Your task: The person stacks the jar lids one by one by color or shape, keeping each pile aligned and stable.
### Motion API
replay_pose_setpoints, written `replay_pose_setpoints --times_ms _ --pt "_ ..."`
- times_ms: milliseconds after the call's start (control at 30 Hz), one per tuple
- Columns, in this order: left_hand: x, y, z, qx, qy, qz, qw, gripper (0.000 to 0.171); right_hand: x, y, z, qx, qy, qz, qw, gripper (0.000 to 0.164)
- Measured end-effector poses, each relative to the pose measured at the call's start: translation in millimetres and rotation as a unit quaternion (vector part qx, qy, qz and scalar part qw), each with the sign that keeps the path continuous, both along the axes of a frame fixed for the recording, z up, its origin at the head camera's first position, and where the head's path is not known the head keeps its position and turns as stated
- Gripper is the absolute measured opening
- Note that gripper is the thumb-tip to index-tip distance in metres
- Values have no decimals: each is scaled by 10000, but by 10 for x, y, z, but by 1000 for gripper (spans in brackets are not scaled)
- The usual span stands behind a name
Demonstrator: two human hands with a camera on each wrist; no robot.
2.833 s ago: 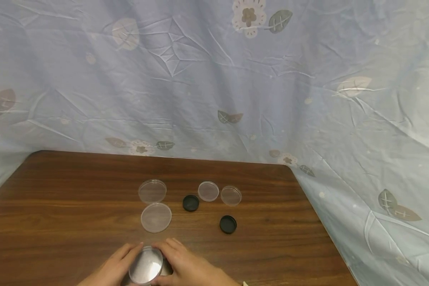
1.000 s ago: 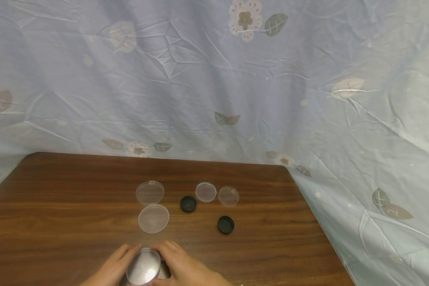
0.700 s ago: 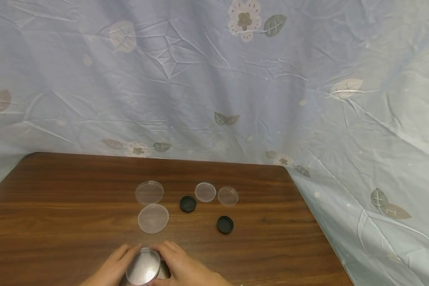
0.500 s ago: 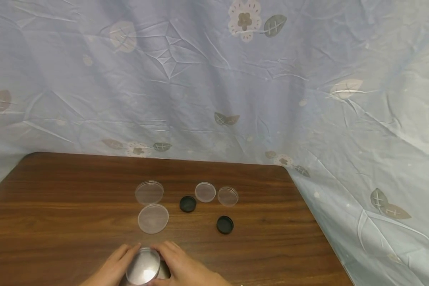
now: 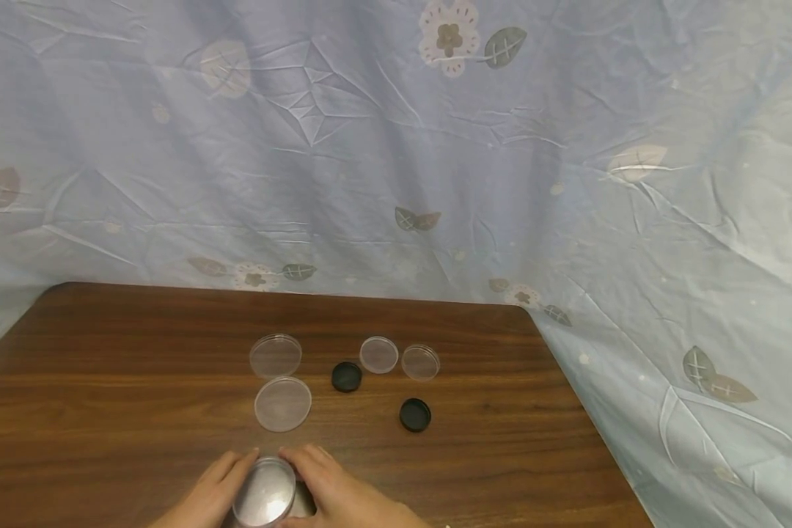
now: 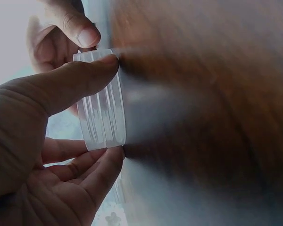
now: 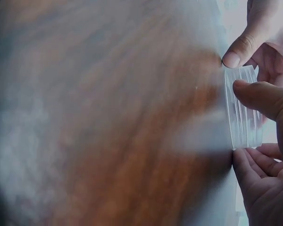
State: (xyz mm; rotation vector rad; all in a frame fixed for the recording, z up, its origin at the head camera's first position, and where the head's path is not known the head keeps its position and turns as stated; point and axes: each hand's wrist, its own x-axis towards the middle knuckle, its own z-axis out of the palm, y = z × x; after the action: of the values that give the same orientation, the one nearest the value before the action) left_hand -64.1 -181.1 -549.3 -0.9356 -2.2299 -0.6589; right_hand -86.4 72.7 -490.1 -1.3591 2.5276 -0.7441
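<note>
Left hand (image 5: 213, 488) and right hand (image 5: 336, 488) bare, low in head view, cut by bottom edge, angled inward, fingertips near each other but apart on far side. Both gripping, thumbs set against fingers. Left wrist view: left thumb (image 6: 78, 84) reaching across, fingers bent opposite. Right wrist view: right thumb (image 7: 264, 95) same pose, fingers bent below.

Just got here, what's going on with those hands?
A person has the left hand and right hand on opposite sides of a clear round piece, both gripping it with thumb and fingers low at the near part of the wooden table. Its side is ribbed; whether it's one container or several stacked parts isn't clear. Farther back lie four clear discs and two black caps, untouched.
</note>
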Motion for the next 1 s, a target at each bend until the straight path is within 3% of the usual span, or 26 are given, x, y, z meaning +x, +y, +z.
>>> replay_pose_setpoints --times_ms 133,233,300,433,533,600,667,800,867,1000 --pt "14 -21 -24 -90 -61 53 9999 105 2 63 40 -41 -281 40 9996 82" --pt "35 -48 -9 -207 -247 111 9994 104 -13 126 89 -70 -891 -47 9960 82" --pt "37 -59 42 -294 -420 141 9986 106 -32 182 122 -53 -1068 -167 9941 80" --pt "42 -24 285 -462 -1148 317 9918 103 -104 328 184 -47 -632 -457 9969 74" --pt "46 33 558 -526 -1990 582 9769 96 -202 452 250 -168 -350 -692 9968 71" --pt "19 69 750 -474 -2394 711 9672 93 -281 542 306 -289 -440 -885 9947 71" --pt "-43 102 931 -379 -2614 717 9618 90 -368 628 360 -400 -549 -1100 9916 72" --pt "-262 178 1193 -188 -2494 540 9667 83 -541 778 444 -587 -624 -1507 9849 74" --pt "-405 215 1268 -160 -2358 400 9708 80 -625 841 466 -640 -562 -1646 9827 74" --pt "-721 281 1360 -182 -2488 160 9682 78 -785 946 477 -633 -370 -1842 9802 74"
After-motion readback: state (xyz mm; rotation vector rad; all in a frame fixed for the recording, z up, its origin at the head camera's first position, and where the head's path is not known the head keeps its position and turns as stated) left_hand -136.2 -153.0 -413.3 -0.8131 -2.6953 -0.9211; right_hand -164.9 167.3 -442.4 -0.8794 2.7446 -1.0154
